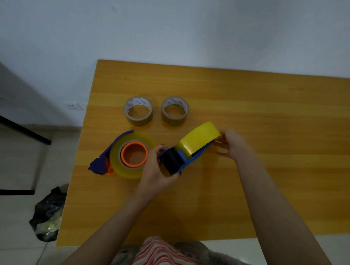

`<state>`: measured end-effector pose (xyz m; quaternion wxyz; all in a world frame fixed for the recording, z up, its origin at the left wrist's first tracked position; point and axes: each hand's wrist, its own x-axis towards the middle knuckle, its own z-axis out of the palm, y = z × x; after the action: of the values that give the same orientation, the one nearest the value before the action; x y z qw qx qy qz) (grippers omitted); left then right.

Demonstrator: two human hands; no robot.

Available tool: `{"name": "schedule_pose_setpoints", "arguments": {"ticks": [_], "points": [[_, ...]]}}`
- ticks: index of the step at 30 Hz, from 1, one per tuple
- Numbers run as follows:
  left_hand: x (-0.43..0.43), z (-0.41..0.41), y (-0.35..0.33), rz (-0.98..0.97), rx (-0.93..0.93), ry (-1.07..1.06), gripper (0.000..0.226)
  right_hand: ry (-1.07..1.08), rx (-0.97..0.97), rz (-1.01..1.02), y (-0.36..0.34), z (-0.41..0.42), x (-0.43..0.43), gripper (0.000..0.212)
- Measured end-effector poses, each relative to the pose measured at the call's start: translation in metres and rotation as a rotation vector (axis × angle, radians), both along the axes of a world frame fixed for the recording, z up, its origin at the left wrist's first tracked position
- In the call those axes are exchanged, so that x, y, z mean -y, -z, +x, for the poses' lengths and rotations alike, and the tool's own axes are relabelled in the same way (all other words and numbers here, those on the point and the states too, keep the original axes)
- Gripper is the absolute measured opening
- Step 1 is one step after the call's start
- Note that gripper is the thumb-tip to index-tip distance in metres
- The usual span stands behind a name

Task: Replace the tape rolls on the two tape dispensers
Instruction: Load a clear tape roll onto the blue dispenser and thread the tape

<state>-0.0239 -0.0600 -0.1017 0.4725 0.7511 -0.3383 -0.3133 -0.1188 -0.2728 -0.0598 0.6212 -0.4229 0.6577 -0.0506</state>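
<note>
From the head camera, a brown tape roll (138,110) and a second brown tape roll (175,110) lie on the wooden table (271,116); the print inside their cores is too small to read. A flat dispenser (100,161) holds a clear roll (132,155). The left hand (158,171) grips the blue dispenser (174,161), which carries the yellow roll (198,138). The right hand (232,146) is at that roll's far edge, too blurred to tell its grip. A black bag (48,213) lies on the floor.

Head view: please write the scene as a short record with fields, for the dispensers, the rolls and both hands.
held dispenser: blue, yellow roll mounted
left hand: grips its front end
right hand: blurred, at the yellow roll's far side; grip unclear
second dispenser: lies on the table, pale roll on orange hub
spare rolls: two, flat, apart, farther back
</note>
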Motion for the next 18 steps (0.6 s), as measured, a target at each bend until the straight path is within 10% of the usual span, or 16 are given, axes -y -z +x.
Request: {"name": "schedule_pose_setpoints", "arguments": {"ticks": [18], "points": [[0.025,0.007,-0.035,-0.178,-0.133,-0.017,0.069,-0.033,-0.021,0.1,-0.002,-0.007,-0.025,0.027]]}}
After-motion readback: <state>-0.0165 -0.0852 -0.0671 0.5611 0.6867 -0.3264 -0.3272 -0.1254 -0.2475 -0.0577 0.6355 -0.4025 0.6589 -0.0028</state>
